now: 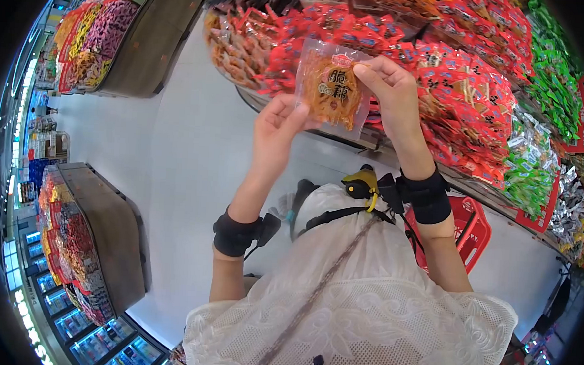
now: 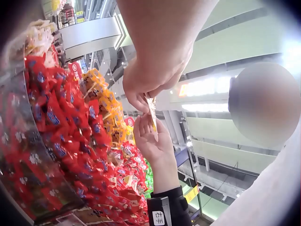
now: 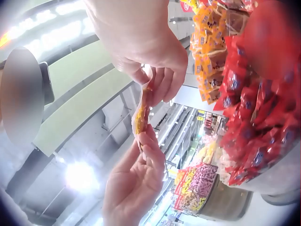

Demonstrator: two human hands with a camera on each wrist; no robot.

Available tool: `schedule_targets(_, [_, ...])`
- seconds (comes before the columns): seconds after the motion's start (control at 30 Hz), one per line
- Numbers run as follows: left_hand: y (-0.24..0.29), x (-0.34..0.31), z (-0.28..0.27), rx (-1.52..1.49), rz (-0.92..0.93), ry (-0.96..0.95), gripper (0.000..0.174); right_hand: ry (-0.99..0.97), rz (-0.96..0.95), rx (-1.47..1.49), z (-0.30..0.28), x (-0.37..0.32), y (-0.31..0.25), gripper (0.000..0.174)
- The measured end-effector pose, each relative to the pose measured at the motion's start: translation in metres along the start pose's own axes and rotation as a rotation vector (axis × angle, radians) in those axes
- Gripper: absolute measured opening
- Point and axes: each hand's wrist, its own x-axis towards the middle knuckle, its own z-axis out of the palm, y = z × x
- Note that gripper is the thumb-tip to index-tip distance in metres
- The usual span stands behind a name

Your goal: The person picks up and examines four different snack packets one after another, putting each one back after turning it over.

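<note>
A clear packet of orange-brown food with dark lettering [image 1: 335, 85] is held up in front of the red packets in the head view. My left hand [image 1: 276, 132] pinches its lower left edge between thumb and fingers. At the upper right corner, my right hand [image 1: 395, 99] pinches it with thumb and fingers. Seen edge-on, the packet [image 2: 152, 109] spans both hands in the left wrist view. The right wrist view shows the thin packet [image 3: 141, 113] between my right hand [image 3: 150, 52] above and my left hand [image 3: 136, 183] below.
A bin heaped with red packets [image 1: 468, 92] and green packets [image 1: 552, 70] runs along the front and right. A red basket [image 1: 477, 235] stands on the floor at my right. Two more display bins [image 1: 148, 36] [image 1: 107, 239] stand at the left, across a pale floor [image 1: 195, 144].
</note>
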Motion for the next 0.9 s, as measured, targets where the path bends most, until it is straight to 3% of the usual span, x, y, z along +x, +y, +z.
schedule_targets(0.5, [0.049, -0.064, -0.165, -0.026, -0.055, 0.137, 0.009, -0.065, 0.119, -0.009, 0.17, -0.005, 0.078, 0.012])
schedule_targets(0.9, [0.059, -0.071, -0.222, -0.055, -0.056, 0.181, 0.015, -0.169, 0.087, -0.025, 0.22, 0.012, 0.102, 0.007])
